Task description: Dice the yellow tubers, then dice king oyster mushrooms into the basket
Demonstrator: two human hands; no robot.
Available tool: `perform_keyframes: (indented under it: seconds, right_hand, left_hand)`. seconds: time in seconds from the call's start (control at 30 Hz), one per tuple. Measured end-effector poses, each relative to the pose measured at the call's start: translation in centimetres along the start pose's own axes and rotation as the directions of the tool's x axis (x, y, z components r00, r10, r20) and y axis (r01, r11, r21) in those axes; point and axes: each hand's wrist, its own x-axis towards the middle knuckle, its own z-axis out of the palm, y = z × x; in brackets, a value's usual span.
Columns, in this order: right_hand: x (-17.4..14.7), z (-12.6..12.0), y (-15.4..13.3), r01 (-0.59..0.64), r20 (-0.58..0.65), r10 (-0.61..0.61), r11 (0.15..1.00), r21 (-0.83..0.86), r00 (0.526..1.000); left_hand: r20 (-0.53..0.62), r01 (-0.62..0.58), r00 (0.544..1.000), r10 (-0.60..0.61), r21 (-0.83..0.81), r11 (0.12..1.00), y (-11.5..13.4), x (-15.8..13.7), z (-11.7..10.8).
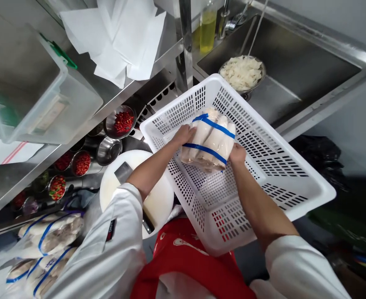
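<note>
Between my two hands is a clear plastic pack of king oyster mushrooms, bound with two bands of blue tape. My left hand grips its left side, fingers partly hidden by the pack. On the right side my right hand is closed against the wrapping, most of its fingers out of sight. The pack is inside the upper part of a white slotted plastic basket; whether it touches the basket's floor I cannot tell. Under my left forearm, a cleaver lies on a round white cutting board.
More taped mushroom packs lie at lower left. Steel bowls of chopped red chillies line the counter. A sink at upper right holds a bowl of pale slices under running water. A shelf edge runs along the left.
</note>
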Motion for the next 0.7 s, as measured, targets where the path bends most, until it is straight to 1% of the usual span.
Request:
perform_keyframes:
  seconds: [0.03,0.07,0.1,0.13,0.17,0.2,0.23,0.27,0.3,0.33,0.4,0.47,0.5,0.57,0.63,0.67,0.7]
  right_hand:
    - [0.2,-0.9,-0.1,0.018,-0.022,-0.019,1.0,-0.02,1.0]
    - [0.2,-1.8,-0.6,0.057,-0.056,-0.059,0.998,-0.034,0.997]
    - [0.1,-2.5,-1.4,0.113,-0.096,-0.117,0.993,-0.041,0.989]
    - [0.0,-3.1,-2.6,0.197,-0.132,-0.202,0.979,-0.053,0.97]
    - [-0.3,-3.5,-3.9,0.305,-0.15,-0.314,0.949,-0.079,0.938]
    - [-0.6,-3.7,-5.4,0.421,-0.139,-0.436,0.898,-0.125,0.889]
    - [-0.9,-3.8,-6.9,0.529,-0.096,-0.552,0.827,-0.189,0.828]
    - [-1.2,-3.7,-8.4,0.61,-0.022,-0.637,0.746,-0.267,0.77]
    - [-1.6,-3.6,-9.8,0.655,0.057,-0.683,0.67,-0.35,0.729]
    - [-1.9,-3.4,-11.0,0.666,0.122,-0.692,0.607,-0.434,0.711]
    - [-2.5,-3.0,-12.6,0.618,0.177,-0.655,0.538,-0.574,0.735]
    - [-3.0,-2.7,-13.3,0.579,0.203,-0.624,0.486,-0.655,0.754]
    - [-3.2,-2.6,-13.5,0.563,0.213,-0.606,0.475,-0.676,0.766]
    - [-3.3,-2.3,-13.8,0.523,0.228,-0.541,0.488,-0.698,0.809]
    - [-3.1,-2.0,-14.1,0.479,0.233,-0.467,0.522,-0.706,0.853]
    - [-3.0,-1.9,-14.3,0.474,0.242,-0.447,0.533,-0.701,0.861]
    - [-2.9,-1.8,-14.5,0.485,0.258,-0.443,0.539,-0.689,0.858]
  left_hand:
    - [-0.062,-0.087,0.994,0.09,0.056,0.995,0.4,0.1,0.3]
    - [-0.107,-0.172,0.978,0.181,0.091,0.981,0.8,0.2,0.5]
    - [-0.127,-0.256,0.955,0.268,0.105,0.961,1.1,0.4,0.7]
    - [-0.127,-0.332,0.931,0.344,0.104,0.938,1.4,0.5,0.8]
    - [-0.108,-0.396,0.908,0.405,0.099,0.913,1.7,0.6,0.9]
    - [-0.074,-0.45,0.887,0.456,0.091,0.889,1.9,0.8,0.8]
    - [-0.037,-0.497,0.865,0.501,0.085,0.864,2.1,1.0,0.6]
    - [0.0,-0.537,0.842,0.539,0.087,0.839,2.3,1.3,0.4]
    - [0.03,-0.566,0.824,0.566,0.097,0.819,2.5,1.5,0.2]
    - [0.051,-0.58,0.814,0.578,0.111,0.807,2.6,1.8,-0.1]
    - [0.061,-0.571,0.821,0.568,0.126,0.812,2.7,2.3,-0.6]
    - [0.049,-0.525,0.851,0.523,0.114,0.844,2.7,2.6,-0.9]
    - [0.047,-0.496,0.868,0.494,0.108,0.861,2.6,2.7,-0.9]
    - [0.062,-0.448,0.894,0.444,0.138,0.883,2.4,2.8,-0.7]
    - [0.067,-0.413,0.91,0.409,0.223,0.883,2.4,2.6,-0.6]
    - [0.061,-0.399,0.915,0.398,0.271,0.876,2.4,2.4,-0.6]
    - [0.054,-0.387,0.919,0.391,0.315,0.867,2.5,2.0,-0.8]
